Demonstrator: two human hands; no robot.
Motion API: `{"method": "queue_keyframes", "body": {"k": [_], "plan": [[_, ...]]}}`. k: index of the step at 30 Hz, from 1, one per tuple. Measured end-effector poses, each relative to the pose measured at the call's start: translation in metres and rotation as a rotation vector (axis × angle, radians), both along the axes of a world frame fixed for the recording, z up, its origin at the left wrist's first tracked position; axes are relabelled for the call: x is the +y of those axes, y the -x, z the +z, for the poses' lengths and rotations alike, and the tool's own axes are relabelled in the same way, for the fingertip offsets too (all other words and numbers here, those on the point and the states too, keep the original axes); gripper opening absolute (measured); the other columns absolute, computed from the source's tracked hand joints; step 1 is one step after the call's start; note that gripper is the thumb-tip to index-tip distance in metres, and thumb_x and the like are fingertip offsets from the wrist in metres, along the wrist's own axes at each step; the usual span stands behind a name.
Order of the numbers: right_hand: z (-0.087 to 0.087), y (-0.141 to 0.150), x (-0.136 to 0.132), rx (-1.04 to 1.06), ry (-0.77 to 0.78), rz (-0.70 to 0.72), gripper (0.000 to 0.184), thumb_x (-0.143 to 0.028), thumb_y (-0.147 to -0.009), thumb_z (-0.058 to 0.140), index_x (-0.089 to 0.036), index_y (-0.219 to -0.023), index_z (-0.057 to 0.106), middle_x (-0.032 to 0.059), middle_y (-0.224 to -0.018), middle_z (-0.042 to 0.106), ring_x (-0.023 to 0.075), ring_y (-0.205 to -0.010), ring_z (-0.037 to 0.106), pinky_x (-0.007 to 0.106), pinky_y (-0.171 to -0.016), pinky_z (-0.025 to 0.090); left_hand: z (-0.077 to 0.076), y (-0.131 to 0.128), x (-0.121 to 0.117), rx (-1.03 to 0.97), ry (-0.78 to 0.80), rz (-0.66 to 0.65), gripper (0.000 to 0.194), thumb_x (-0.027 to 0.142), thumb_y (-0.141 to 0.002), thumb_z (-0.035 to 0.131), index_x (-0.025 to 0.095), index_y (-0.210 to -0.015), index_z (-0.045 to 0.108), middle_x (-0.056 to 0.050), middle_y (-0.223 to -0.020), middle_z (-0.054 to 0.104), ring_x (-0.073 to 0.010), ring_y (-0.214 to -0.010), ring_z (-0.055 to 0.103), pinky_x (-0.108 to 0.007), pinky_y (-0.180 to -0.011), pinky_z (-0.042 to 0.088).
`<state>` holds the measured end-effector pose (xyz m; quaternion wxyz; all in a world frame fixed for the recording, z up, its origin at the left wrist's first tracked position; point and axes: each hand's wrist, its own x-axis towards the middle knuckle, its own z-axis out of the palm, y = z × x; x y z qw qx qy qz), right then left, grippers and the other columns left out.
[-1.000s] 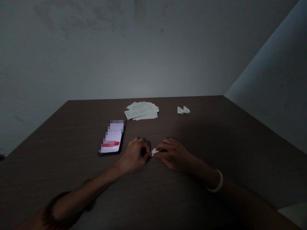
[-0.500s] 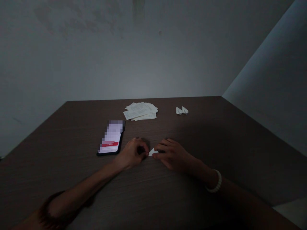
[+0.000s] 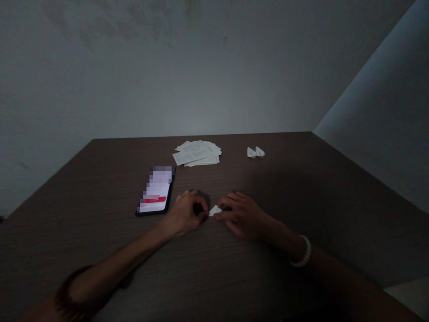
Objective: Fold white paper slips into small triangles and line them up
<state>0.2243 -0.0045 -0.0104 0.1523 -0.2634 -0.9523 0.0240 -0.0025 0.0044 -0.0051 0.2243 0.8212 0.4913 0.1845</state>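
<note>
Your small white paper [image 3: 215, 210] lay on the desk [image 3: 201, 277] directly between your hands, with neither one clearly nearer. Its visible part was roughly triangular, the lower edge running from left to right; your fingers covered the right end, so I could not tell its full long axis. Your left hand [image 3: 186, 214] was curled, thumb and forefinger nearly meeting in a pinch at the paper's left tip. Your right hand [image 3: 246, 217] had hold of the other end between thumb and forefinger, the remaining fingers bent loosely behind.

The phone [image 3: 156, 190], screen lit, lay just beside your left hand on its outer side, the closest object to your working spot. Farther off, beyond the gap between your hands, sat a fanned pile of printed slips [image 3: 197, 153]. Two folded paper pieces [image 3: 255, 152] stood to the right of that pile, well apart from your right hand. A pale bracelet [image 3: 305, 252] circled your right wrist.
</note>
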Motion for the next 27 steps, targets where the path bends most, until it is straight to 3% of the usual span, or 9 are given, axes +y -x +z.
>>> {"method": "queue_keyframes", "body": {"k": [6, 14, 20, 24, 27], "plan": [[-0.007, -0.01, 0.002, 0.074, 0.02, 0.006, 0.015, -0.018, -0.08, 0.058, -0.023, -0.091, 0.068, 0.0043, -0.099, 0.061, 0.0199, -0.09, 0.05, 0.035, -0.079, 0.036, -0.004, 0.002, 0.0, -0.01, 0.03, -0.029, 0.008, 0.019, -0.073, 0.062, 0.02, -0.07, 0.069, -0.003, -0.079, 0.063, -0.0217, -0.082, 0.054, -0.039, -0.077, 0.042], [-0.008, -0.019, 0.003, 0.136, 0.044, 0.019, 0.009, -0.014, -0.075, 0.058, -0.02, -0.076, 0.065, 0.0041, -0.087, 0.061, 0.0187, -0.083, 0.049, 0.033, -0.073, 0.038, -0.005, 0.004, -0.003, -0.038, 0.032, 0.045, 0.004, 0.017, -0.072, 0.064, 0.018, -0.075, 0.064, -0.003, -0.081, 0.062, -0.0215, -0.083, 0.054, -0.037, -0.077, 0.041], [-0.006, -0.012, 0.003, 0.175, 0.07, -0.032, 0.006, -0.014, -0.075, 0.058, -0.019, -0.076, 0.062, 0.0042, -0.083, 0.06, 0.0181, -0.078, 0.048, 0.032, -0.071, 0.039, -0.002, 0.004, -0.006, -0.048, -0.005, 0.031, 0.01, 0.013, -0.073, 0.063, 0.019, -0.082, 0.065, -0.003, -0.086, 0.063, -0.0229, -0.086, 0.053, -0.038, -0.079, 0.041], [-0.002, -0.003, 0.004, 0.238, 0.126, -0.166, 0.008, -0.026, -0.082, 0.062, -0.018, -0.082, 0.064, 0.0056, -0.086, 0.06, 0.0198, -0.085, 0.05, 0.033, -0.075, 0.04, -0.001, 0.004, -0.007, -0.058, -0.009, -0.022, 0.011, 0.013, -0.074, 0.062, 0.019, -0.083, 0.065, -0.003, -0.085, 0.063, -0.0229, -0.085, 0.053, -0.037, -0.076, 0.041], [-0.004, 0.001, 0.005, 0.256, 0.17, -0.183, 0.012, -0.029, -0.081, 0.067, -0.019, -0.087, 0.066, 0.0052, -0.091, 0.061, 0.0197, -0.088, 0.051, 0.033, -0.077, 0.041, 0.001, 0.004, -0.006, -0.072, -0.007, -0.058, 0.008, 0.014, -0.076, 0.062, 0.019, -0.081, 0.065, -0.003, -0.083, 0.062, -0.0223, -0.085, 0.053, -0.036, -0.076, 0.04]]}}
